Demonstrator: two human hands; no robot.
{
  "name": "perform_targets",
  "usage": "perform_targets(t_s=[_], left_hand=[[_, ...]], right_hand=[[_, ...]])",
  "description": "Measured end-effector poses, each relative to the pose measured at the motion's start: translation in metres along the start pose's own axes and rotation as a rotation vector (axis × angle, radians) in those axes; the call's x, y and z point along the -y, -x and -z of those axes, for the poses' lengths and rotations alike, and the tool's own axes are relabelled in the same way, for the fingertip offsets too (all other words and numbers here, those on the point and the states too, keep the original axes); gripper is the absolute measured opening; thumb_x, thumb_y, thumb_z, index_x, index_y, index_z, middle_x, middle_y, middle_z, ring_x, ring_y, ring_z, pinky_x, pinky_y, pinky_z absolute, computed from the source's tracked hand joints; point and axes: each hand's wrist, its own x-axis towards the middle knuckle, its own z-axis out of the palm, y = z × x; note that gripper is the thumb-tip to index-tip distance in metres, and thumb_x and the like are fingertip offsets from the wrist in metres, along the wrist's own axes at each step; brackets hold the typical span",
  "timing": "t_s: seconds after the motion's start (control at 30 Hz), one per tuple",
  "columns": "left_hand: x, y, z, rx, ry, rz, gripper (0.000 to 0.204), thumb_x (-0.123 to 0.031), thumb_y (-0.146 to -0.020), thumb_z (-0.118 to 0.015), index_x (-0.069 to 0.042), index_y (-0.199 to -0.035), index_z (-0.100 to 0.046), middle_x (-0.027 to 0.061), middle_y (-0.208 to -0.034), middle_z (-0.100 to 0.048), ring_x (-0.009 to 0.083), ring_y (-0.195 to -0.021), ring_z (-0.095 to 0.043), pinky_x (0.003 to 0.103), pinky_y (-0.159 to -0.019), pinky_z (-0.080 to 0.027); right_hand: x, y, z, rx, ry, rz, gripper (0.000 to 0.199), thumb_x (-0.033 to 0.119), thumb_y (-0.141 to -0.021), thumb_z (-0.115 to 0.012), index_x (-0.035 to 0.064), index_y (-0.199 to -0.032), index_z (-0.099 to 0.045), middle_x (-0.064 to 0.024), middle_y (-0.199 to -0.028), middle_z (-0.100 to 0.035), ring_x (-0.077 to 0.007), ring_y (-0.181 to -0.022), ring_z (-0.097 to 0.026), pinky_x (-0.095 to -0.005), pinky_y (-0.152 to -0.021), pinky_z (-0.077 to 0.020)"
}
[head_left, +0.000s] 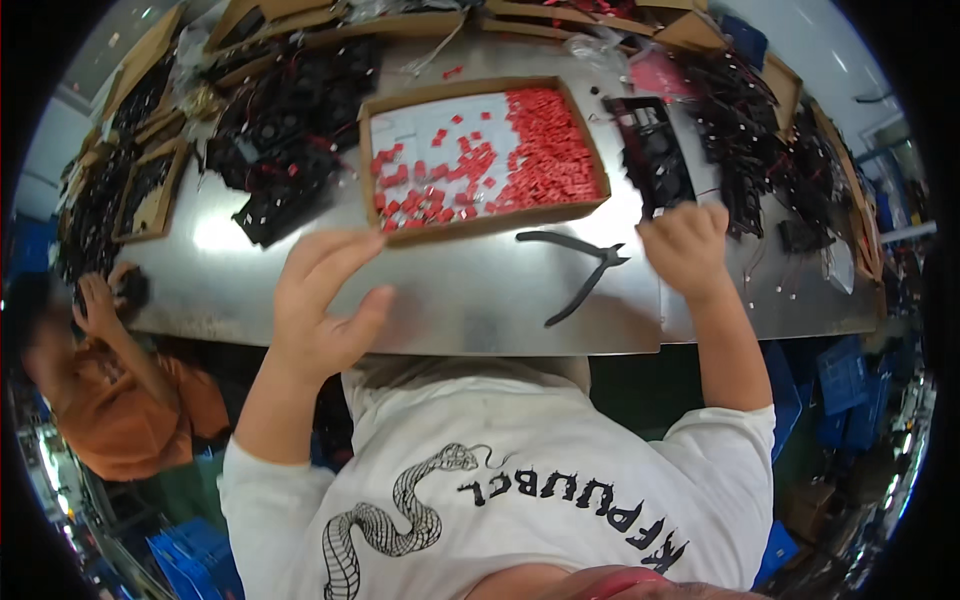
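Note:
My right hand (688, 246) has its fingers curled round the near end of a long black plastic frame (655, 150), which is slightly blurred. My left hand (325, 300) is held over the table's near side with fingers apart and nothing in them, close to the near left corner of a shallow cardboard tray (480, 228). Small red plastic pieces (550, 150) are heaped at the tray's right and scattered over its left part. Between my hands lies a pair of black-handled side cutters (585, 265) with its handles spread.
Black parts with thin wires are piled left (290, 120) and right (735, 130) of the tray. Open cardboard boxes (340, 45) line the table's far edge. At the left, another person's hand (97, 305) holds a dark thing. Blue crates (842, 378) stand below the table.

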Motion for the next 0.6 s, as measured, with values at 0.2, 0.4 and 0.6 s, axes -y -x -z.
perform_targets(t_s=[0.2,0.4,0.6], left_hand=[[-0.022,-0.065,-0.041,-0.127,0.057,-0.380,0.045,-0.028,-0.091,-0.072,0.001,-0.124,-0.066,0.0190,-0.124,-0.067,0.0378,-0.117,-0.063,0.045,-0.102,-0.048],[-0.018,-0.031,-0.077,-0.043,0.269,0.366,0.070,-0.028,-0.092,-0.073,-0.001,-0.149,-0.042,0.0195,-0.146,-0.050,0.0342,-0.129,-0.054,0.043,-0.105,-0.046],[-0.028,-0.018,-0.087,-0.430,0.976,0.862,0.055,-0.024,-0.098,-0.065,-0.004,-0.145,-0.045,0.0143,-0.136,-0.055,0.0235,-0.116,-0.060,0.035,-0.097,-0.051]], right_hand=[[0.097,-0.076,0.044,0.149,-0.482,0.391,0.013,0.021,-0.051,-0.061,0.0176,-0.060,-0.053,0.0020,-0.072,-0.037,-0.0144,-0.068,-0.043,-0.0305,-0.058,-0.0324],[0.130,-0.096,0.049,0.154,-0.446,0.279,0.015,0.022,-0.054,-0.061,0.0164,-0.062,-0.049,0.0013,-0.072,-0.037,-0.0165,-0.065,-0.040,-0.0326,-0.058,-0.0296],[0.156,-0.131,0.030,0.190,-0.382,0.139,0.007,0.022,-0.061,-0.065,0.0169,-0.061,-0.059,0.0002,-0.073,-0.044,-0.0184,-0.075,-0.047,-0.0337,-0.063,-0.0332]])
